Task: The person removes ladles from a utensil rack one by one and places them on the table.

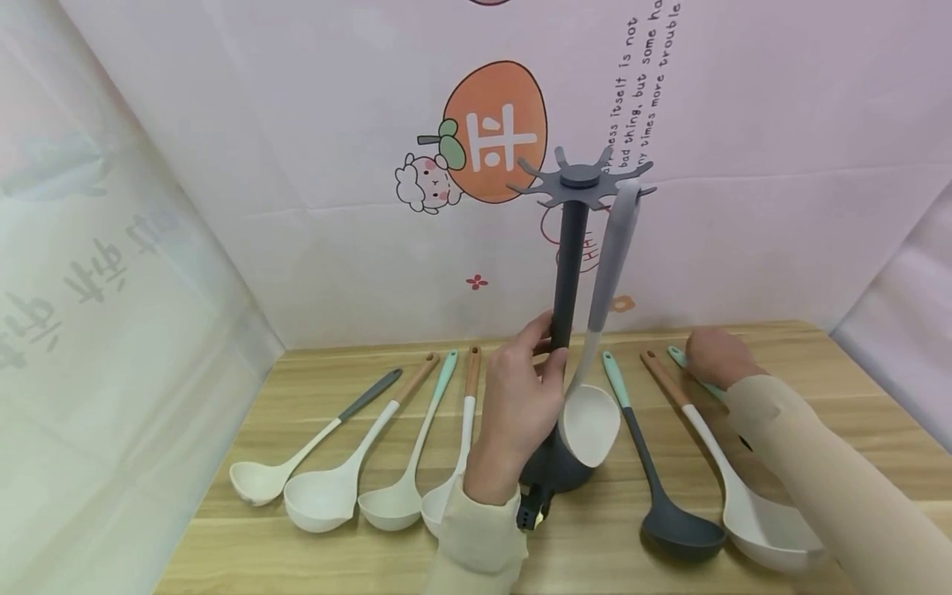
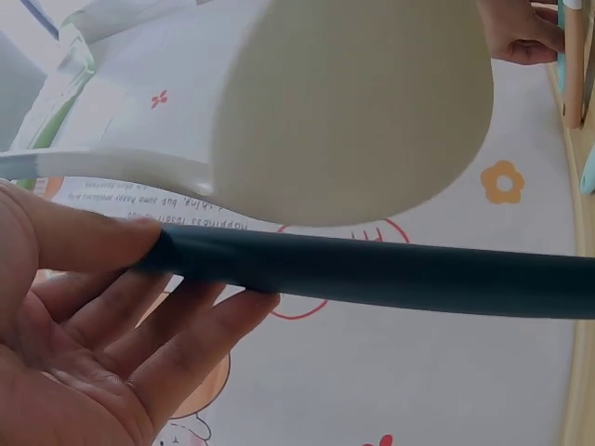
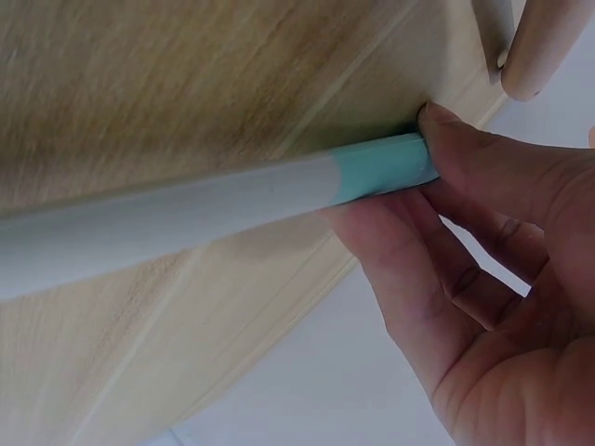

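My left hand [image 1: 516, 405] grips the dark upright pole [image 1: 570, 273] of a utensil stand with a ring of hooks on top; the thumb and fingertips close around it. From one hook hangs a grey-handled white ladle [image 1: 590, 426], its bowl beside my left hand. At the far right, my right hand [image 1: 717, 357] pinches the mint-green handle [image 3: 381, 167] of a utensil with a pale shaft. That shaft lies low along the wooden table in the right wrist view. My right sleeve hides the utensil's head in the head view.
Several ladles lie left of the stand, including a grey-handled one [image 1: 256, 481] and a brown-handled one [image 1: 320, 500]. On the right lie a dark ladle [image 1: 680, 529] with a mint handle and a brown-handled white ladle [image 1: 769, 529]. A printed cloth [image 1: 357, 273] hangs behind the wooden table [image 1: 595, 562].
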`<state>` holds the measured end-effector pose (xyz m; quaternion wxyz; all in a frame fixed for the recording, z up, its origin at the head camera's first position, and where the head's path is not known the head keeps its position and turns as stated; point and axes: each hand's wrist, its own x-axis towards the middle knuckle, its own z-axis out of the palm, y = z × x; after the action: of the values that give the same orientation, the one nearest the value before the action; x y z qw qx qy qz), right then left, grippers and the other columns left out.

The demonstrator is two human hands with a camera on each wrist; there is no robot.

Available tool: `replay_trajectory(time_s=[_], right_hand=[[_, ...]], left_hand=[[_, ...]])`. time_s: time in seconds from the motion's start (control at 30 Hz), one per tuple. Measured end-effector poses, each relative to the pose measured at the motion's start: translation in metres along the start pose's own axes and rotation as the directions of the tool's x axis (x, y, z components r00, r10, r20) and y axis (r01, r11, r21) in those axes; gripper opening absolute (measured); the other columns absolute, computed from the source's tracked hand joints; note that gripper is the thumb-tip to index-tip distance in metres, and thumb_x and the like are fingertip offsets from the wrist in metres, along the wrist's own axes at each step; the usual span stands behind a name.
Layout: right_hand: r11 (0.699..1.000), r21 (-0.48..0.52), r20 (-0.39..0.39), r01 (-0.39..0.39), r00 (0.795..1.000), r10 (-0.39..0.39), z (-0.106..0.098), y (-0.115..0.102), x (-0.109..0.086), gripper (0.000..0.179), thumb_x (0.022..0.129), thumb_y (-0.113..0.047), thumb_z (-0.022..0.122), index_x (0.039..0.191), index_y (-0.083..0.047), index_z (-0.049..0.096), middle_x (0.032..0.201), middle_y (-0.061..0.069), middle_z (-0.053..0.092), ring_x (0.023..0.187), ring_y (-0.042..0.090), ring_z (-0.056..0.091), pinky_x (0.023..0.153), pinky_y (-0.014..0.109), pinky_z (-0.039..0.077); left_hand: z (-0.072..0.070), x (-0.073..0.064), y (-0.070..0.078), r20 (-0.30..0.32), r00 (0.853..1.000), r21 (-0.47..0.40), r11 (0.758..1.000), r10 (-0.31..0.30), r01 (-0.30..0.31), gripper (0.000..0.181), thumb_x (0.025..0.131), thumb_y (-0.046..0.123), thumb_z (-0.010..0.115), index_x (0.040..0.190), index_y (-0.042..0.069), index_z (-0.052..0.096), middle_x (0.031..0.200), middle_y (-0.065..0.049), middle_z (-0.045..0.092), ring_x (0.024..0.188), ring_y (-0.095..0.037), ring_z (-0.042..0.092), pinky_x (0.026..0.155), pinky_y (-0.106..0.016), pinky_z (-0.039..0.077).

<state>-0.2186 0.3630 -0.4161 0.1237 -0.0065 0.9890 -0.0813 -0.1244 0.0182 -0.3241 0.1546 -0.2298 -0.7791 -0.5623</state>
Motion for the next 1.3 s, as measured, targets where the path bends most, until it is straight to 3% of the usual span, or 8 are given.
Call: replay_trajectory(time_s=[0.23,0.4,0.57,0.77,0.97,1.1,1.17,1.3], right_hand=[[1.0,0.014,-0.016,0.023,1.0,-0.023,0.002,0.002,0.0,0.028,0.093,-0.008,0.069,0.067,-0.009,0.06,0.067,0.005,0.057,0.063,0.02,0.05,0.056,0.031,0.046],[0.992,0.113,-0.013,0.053,0.999,-0.051,0.004,0.013,0.001,0.03,0.09,-0.014,0.075,0.066,-0.01,0.058,0.064,0.0,0.053,0.058,0.014,0.05,0.053,0.027,0.043],[0.982,0.184,0.027,0.034,0.999,-0.04,0.002,0.022,-0.001,0.018,0.092,-0.016,0.075,0.089,0.002,0.071,0.09,0.017,0.07,0.07,0.02,0.062,0.058,0.03,0.056],[0.985,0.166,0.034,0.044,0.998,-0.051,-0.002,0.022,-0.004,0.043,0.091,-0.019,0.077,0.114,0.016,0.067,0.119,0.039,0.067,0.087,0.036,0.07,0.074,0.047,0.064],[0.987,0.139,-0.097,0.075,0.993,-0.062,-0.022,0.003,-0.016,0.054,0.099,-0.024,0.067,0.129,0.019,0.059,0.128,0.042,0.063,0.108,0.057,0.066,0.088,0.064,0.059],[0.965,0.209,-0.336,0.158,0.938,-0.082,-0.05,-0.028,-0.033,0.045,0.104,-0.025,0.063,0.129,0.013,0.064,0.119,0.036,0.071,0.106,0.051,0.07,0.086,0.06,0.059],[0.945,0.246,-0.465,0.214,0.882,-0.079,-0.066,-0.049,-0.046,0.041,0.105,-0.025,0.064,0.128,0.008,0.068,0.118,0.032,0.073,0.104,0.047,0.072,0.081,0.043,0.062],[0.876,0.314,-0.672,0.366,0.737,-0.067,-0.09,-0.091,-0.073,0.031,0.103,-0.021,0.068,0.127,-0.001,0.072,0.114,0.024,0.077,0.091,-0.004,0.072,0.069,0.004,0.048]], left_hand=[[0.0,0.0,0.0,-0.072,0.997,-0.033,0.999,0.02,-0.022,0.034,0.096,0.001,0.073,0.131,0.001,0.07,0.119,-0.014,0.078,0.102,-0.027,0.079,0.084,-0.028,0.066],[0.0,0.0,0.0,-0.091,0.995,-0.044,0.998,0.044,-0.048,0.033,0.096,0.001,0.074,0.129,0.0,0.07,0.118,-0.015,0.078,0.1,-0.028,0.079,0.082,-0.023,0.065],[0.0,0.0,0.0,-0.081,0.996,-0.055,0.997,0.048,-0.053,0.034,0.096,0.001,0.074,0.13,0.0,0.069,0.118,-0.016,0.078,0.1,-0.028,0.079,0.082,-0.024,0.065],[0.0,0.0,-0.001,-0.082,0.995,-0.054,0.997,0.048,-0.053,0.033,0.096,0.001,0.073,0.129,-0.001,0.069,0.118,-0.016,0.078,0.1,-0.029,0.079,0.081,-0.029,0.066],[0.001,-0.002,-0.001,-0.075,0.997,-0.027,0.999,0.026,-0.028,0.032,0.097,0.002,0.073,0.128,0.001,0.069,0.113,-0.014,0.078,0.099,-0.027,0.079,0.08,-0.023,0.065],[0.001,-0.003,0.0,-0.073,0.997,-0.002,0.999,0.031,-0.032,0.031,0.097,0.004,0.073,0.128,0.001,0.068,0.113,-0.014,0.078,0.1,-0.026,0.079,0.08,-0.021,0.064],[0.001,-0.003,0.0,-0.072,0.997,0.002,0.999,0.036,-0.036,0.031,0.098,0.004,0.073,0.128,0.001,0.068,0.113,-0.013,0.078,0.101,-0.026,0.079,0.08,-0.02,0.064],[0.001,-0.002,-0.002,-0.064,0.997,-0.014,0.999,0.045,-0.046,0.03,0.098,0.003,0.072,0.128,0.001,0.067,0.112,-0.014,0.077,0.1,-0.026,0.079,0.08,-0.02,0.064]])
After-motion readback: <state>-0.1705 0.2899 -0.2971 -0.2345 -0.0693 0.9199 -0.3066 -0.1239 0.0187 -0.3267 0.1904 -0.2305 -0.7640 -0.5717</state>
